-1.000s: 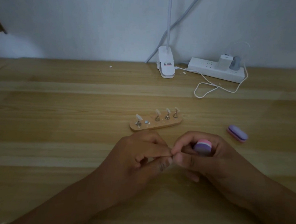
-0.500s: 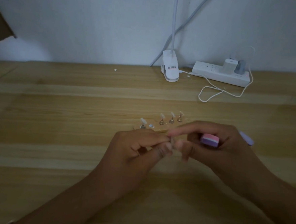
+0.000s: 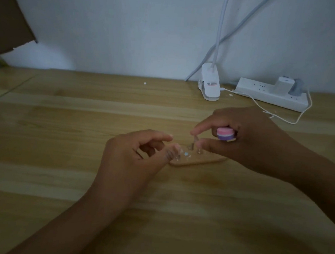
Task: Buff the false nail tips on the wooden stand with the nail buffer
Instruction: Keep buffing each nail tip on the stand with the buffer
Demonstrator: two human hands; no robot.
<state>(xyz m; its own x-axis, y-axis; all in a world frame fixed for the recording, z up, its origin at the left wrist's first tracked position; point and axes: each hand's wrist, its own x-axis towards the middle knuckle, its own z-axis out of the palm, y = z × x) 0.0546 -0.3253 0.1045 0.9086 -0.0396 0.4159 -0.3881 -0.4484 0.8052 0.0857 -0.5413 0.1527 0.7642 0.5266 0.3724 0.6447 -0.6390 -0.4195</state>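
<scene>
Parted since half a second ago, the two hands no longer meet in front of the wooden stand (image 3: 202, 161); the right one has gone up over its pegs. At the far left corner of the table (image 3: 64, 119) a brown cardboard flap (image 3: 7, 16) juts into view. Left of the stand, the left hand (image 3: 138, 160) lies loosely curled, thumb and forefinger apart with nothing seen between them, the thumb tip over the stand's left end. The stand, a flat, pale, round-ended wooden strip, lies mid-table, a little right of centre, with small metal pegs upright in a row and a white dot near its left end. Its right end is hidden under the right hand (image 3: 247, 140). That hand's forefinger and thumb close on a pale, blurred false nail tip (image 3: 195, 141) atop one peg, while its curled fingers grip the nail buffer (image 3: 225, 134), a stubby block in pink, white and purple layers, end-on to the camera. Along the table's far edge stand a white clip lamp (image 3: 209, 84) and, nearer the far right corner, a white power strip (image 3: 268, 94), with a white cable (image 3: 282, 117) looping forward.
</scene>
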